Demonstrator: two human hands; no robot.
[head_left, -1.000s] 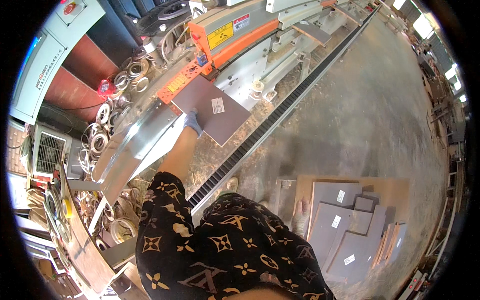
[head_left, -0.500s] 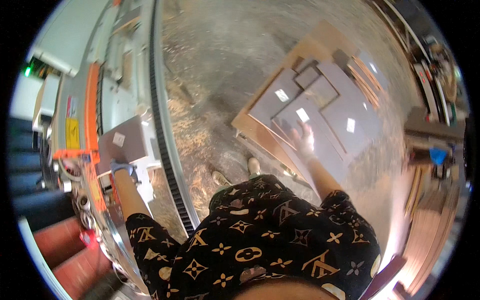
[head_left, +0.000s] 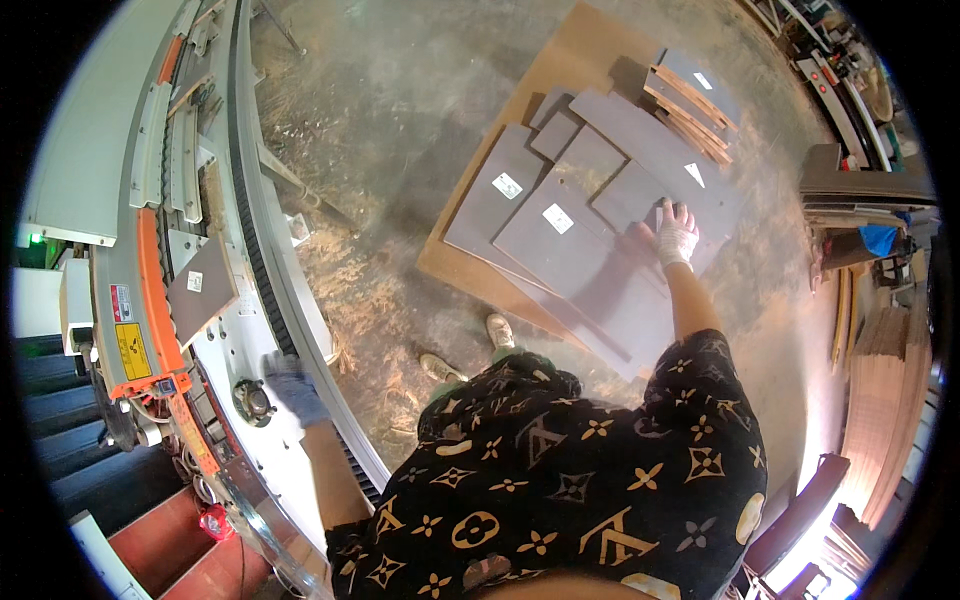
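Note:
My left hand [head_left: 293,388], in a grey-blue glove, is over the white bed of a machine [head_left: 235,365], next to a black round fitting [head_left: 254,401]. Motion blurs its fingers, so their closing cannot be made out; no held thing shows. Farther along the bed lies a small brown-grey panel [head_left: 210,305] with a white label, apart from that hand. My right hand [head_left: 676,234], in a whitish glove with bare fingertips, is open above the stacked grey panels [head_left: 560,255]. Its fingers are spread; whether they touch the top panel cannot be told.
The panels lie on a larger brown board [head_left: 440,258] on the floor, with narrow strips [head_left: 690,105] at their far right. An orange machine guard [head_left: 152,280] and a ribbed black track [head_left: 262,235] run along the left. Stacked boards [head_left: 880,400] stand at the right.
My left hand has come away from the small panel and back toward me. My right hand has moved right over the stack. The view has shifted too.

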